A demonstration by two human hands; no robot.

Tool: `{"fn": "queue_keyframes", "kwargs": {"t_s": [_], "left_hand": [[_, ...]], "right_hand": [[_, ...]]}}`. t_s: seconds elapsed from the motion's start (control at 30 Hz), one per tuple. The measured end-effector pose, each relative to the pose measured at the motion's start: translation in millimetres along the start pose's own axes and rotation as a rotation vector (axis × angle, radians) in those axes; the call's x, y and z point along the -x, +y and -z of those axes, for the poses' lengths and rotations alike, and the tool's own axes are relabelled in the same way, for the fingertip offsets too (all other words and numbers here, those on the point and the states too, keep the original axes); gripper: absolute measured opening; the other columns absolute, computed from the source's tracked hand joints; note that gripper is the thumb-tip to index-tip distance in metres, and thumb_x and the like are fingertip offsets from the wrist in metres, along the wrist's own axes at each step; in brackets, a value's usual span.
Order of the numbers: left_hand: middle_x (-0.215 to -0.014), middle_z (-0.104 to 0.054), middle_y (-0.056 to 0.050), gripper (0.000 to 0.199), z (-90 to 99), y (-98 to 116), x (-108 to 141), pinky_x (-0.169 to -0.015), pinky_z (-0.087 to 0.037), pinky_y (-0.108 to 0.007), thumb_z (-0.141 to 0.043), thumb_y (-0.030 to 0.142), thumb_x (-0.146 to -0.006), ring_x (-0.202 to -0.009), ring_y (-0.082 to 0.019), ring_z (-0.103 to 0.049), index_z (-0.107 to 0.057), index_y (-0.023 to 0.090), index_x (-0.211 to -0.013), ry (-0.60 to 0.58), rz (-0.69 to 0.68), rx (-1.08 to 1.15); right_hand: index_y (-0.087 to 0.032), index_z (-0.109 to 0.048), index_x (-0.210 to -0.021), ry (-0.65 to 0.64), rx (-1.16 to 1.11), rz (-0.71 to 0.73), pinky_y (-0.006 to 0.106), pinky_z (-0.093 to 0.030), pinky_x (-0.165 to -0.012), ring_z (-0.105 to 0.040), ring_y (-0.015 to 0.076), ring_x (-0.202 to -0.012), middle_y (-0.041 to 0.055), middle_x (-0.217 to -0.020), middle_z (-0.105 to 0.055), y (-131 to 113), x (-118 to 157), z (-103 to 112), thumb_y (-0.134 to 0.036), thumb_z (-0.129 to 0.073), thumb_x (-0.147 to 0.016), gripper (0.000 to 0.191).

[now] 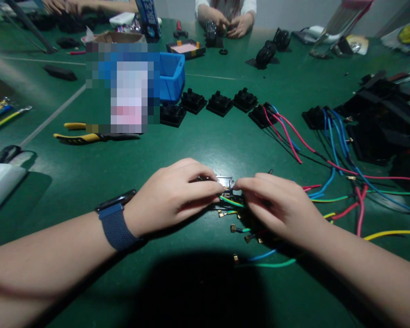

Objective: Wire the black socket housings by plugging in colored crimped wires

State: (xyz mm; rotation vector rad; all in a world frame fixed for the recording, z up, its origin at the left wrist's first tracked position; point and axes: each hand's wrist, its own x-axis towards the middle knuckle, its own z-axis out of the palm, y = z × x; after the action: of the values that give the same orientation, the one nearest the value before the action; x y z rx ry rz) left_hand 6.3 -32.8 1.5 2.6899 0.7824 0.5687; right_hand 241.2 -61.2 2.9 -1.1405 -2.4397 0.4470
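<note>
Between my hands lies a small black part with a shiny metal plate [224,181] on it, partly covered by my fingers. My left hand [177,191], with a dark blue watch band at the wrist, closes its thumb and fingers on the left side of this part. From the right, my right hand [280,200] brings its fingertips together at the metal plate; what they pinch is hidden. A green-and-yellow wire [233,202] runs along the part towards my right palm. Several loose wires with brass terminals [235,258] lie below and under my right hand.
Several black socket-like units [219,104] stand in a row ahead, beside a blue bin [172,75]. Yellow-handled pliers [95,136] lie to the left. Red and blue wires [335,150] and black housings [372,123] spread on the right. Across the table are another person's hands [237,25].
</note>
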Motion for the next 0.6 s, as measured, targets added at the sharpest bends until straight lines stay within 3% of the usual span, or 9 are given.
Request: {"fn": "queue_keyframes", "kwargs": {"t_s": [0.6], "left_hand": [[-0.106, -0.061, -0.008, 0.021, -0.4, 0.4, 0.3, -0.080, -0.044, -0.033, -0.054, 0.026, -0.088, -0.093, -0.020, -0.054, -0.064, 0.020, -0.105, -0.016, 0.016, 0.010]], "right_hand": [[-0.016, -0.060, -0.103, 0.026, -0.006, 0.035, 0.024, -0.038, -0.055, -0.050, 0.0138, -0.061, 0.0018, -0.069, -0.055, 0.4, -1.8, -1.2, -0.013, -0.045, -0.086, 0.023]]}}
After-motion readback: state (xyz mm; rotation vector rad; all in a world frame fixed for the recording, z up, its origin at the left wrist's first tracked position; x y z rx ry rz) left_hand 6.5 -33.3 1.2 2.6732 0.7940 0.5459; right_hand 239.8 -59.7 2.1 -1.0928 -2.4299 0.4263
